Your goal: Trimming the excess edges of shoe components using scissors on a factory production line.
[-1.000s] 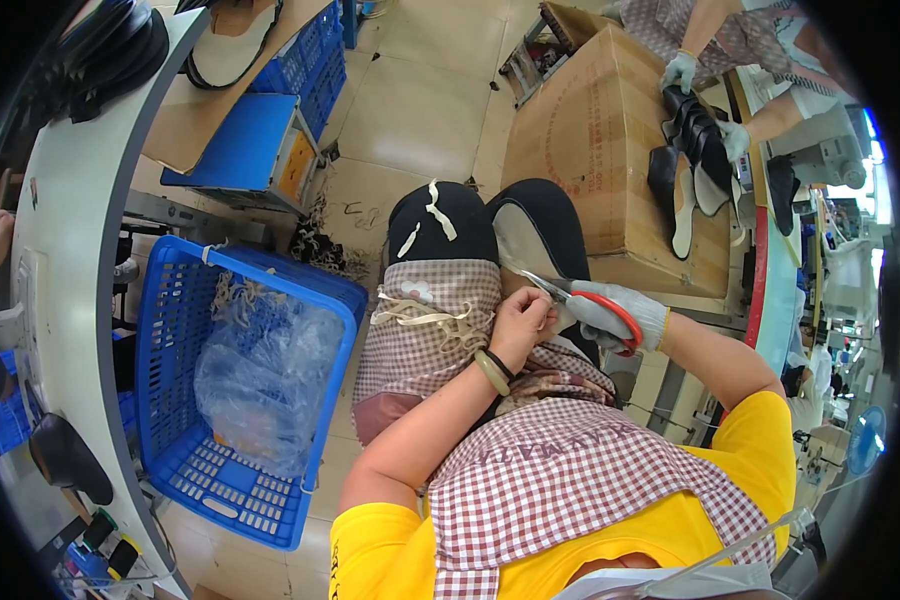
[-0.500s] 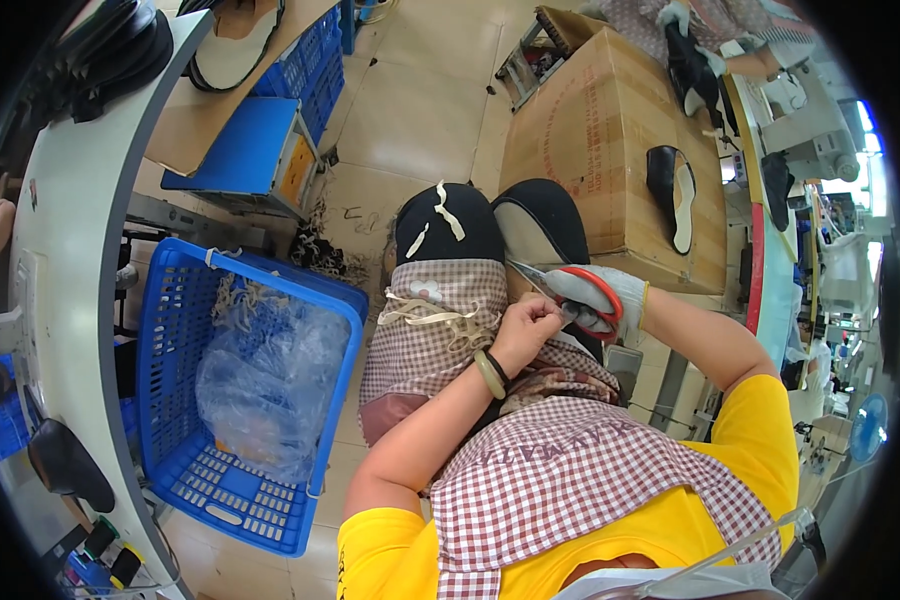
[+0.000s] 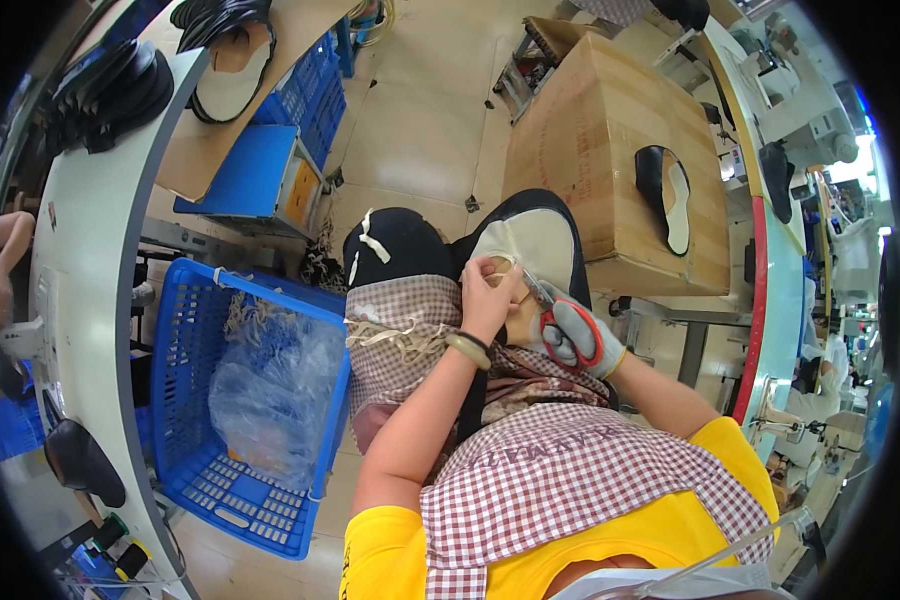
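Note:
Across my lap lies a black shoe upper (image 3: 542, 232) with beige lining facing up. My left hand (image 3: 488, 298), bare, pinches its beige near edge with bent fingers. In a grey-white glove, my right hand (image 3: 585, 338) grips red-handled scissors (image 3: 597, 347). Their blades point up and left, toward the edge beside my left fingertips; whether they touch it, I cannot tell. Thin off-white strips (image 3: 402, 338) lie bunched on my checked apron (image 3: 395, 298). Another strip (image 3: 372, 238) rests on my black-covered left knee.
To my left stands a blue basket (image 3: 305, 520) holding clear plastic and strips. Beyond it is a white worktable (image 3: 80, 240) with black shoe pieces. A large carton (image 3: 560, 150) at the far right carries a black shoe (image 3: 660, 200). Scraps litter the floor (image 3: 410, 120).
My left hand has moved left and away from me, onto the upper's edge. The scissors have tilted upward and come nearer. My left knee has shifted left. The far-right co-worker's hands have left view.

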Motion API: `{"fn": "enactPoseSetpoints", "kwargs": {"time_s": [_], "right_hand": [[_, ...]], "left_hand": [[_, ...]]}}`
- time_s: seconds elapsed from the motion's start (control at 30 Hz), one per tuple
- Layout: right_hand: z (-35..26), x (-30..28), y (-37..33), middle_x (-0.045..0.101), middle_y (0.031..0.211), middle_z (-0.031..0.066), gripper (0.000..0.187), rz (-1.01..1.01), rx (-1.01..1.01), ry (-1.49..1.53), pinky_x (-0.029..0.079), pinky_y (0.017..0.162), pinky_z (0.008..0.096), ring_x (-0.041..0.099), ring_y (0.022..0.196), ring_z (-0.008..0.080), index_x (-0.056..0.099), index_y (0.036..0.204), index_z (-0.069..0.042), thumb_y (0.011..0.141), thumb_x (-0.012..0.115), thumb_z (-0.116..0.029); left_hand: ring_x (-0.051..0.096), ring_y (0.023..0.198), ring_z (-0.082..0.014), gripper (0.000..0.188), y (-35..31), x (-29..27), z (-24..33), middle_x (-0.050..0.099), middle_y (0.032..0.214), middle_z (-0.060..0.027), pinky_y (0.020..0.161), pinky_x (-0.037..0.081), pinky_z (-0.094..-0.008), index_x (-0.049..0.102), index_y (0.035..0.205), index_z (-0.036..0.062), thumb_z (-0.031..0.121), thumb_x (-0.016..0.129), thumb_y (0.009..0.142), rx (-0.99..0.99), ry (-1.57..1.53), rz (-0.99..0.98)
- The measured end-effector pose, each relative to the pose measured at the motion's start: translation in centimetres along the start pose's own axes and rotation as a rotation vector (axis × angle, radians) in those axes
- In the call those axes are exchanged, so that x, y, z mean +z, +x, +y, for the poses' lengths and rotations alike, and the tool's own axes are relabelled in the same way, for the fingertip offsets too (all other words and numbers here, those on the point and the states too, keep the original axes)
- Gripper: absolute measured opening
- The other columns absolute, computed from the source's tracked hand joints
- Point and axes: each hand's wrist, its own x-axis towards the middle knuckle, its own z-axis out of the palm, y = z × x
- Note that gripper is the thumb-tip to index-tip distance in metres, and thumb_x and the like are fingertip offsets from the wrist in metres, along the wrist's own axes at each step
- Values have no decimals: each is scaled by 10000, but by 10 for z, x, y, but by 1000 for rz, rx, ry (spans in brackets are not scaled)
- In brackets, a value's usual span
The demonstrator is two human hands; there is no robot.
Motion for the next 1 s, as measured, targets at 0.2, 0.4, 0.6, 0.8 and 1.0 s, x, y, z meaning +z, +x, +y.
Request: {"fn": "enactPoseSetpoints", "kwargs": {"time_s": [0.2, 0.4, 0.6, 0.8, 1.0], "right_hand": [[28, -11, -11, 495, 697, -17, 456, -99, -47, 392, 310, 390, 180, 375, 450, 67, 375, 1375, -194, 982, 422, -422], [17, -28, -37, 483, 615, -4, 516, -173, -80, 621, 303, 369, 201, 352, 396, 77, 516, 997, -95, 908, 442, -598], [0, -43, 4, 528, 638, -1, 463, -105, -229, 384, 312, 356, 209, 392, 395, 86, 543, 934, -96, 920, 464, -551], [3, -81, 32, 572, 673, 14, 387, -214, -140, 394, 329, 380, 199, 433, 421, 82, 573, 921, -85, 916, 536, -470], [-2, -64, -4, 588, 674, 25, 275, -50, -88, -79, 371, 411, 214, 490, 464, 80, 589, 864, -54, 918, 530, -317]], "left_hand": [[551, 765, -207, 269, 17, 14, 1, 534, 839, -94, 646, 486, -298, 581, 879, -2, 127, 752, 716, 310, 362, -119], [556, 750, -247, 254, 12, 21, 22, 518, 826, -104, 662, 477, -327, 540, 836, 18, 64, 737, 682, 509, 539, -236], [522, 677, -265, 323, 10, 31, 20, 492, 771, -85, 630, 474, -313, 537, 818, 37, 129, 788, 638, 729, 701, -285], [549, 673, -77, 184, 24, 21, 11, 519, 771, -1, 599, 457, -229, 583, 811, 27, 74, 745, 739, 489, 557, -294], [587, 703, -108, 46, -2, 13, 7, 561, 836, -52, 604, 477, -217, 621, 856, -17, -1, 645, 820, 514, 316, -195]]}}
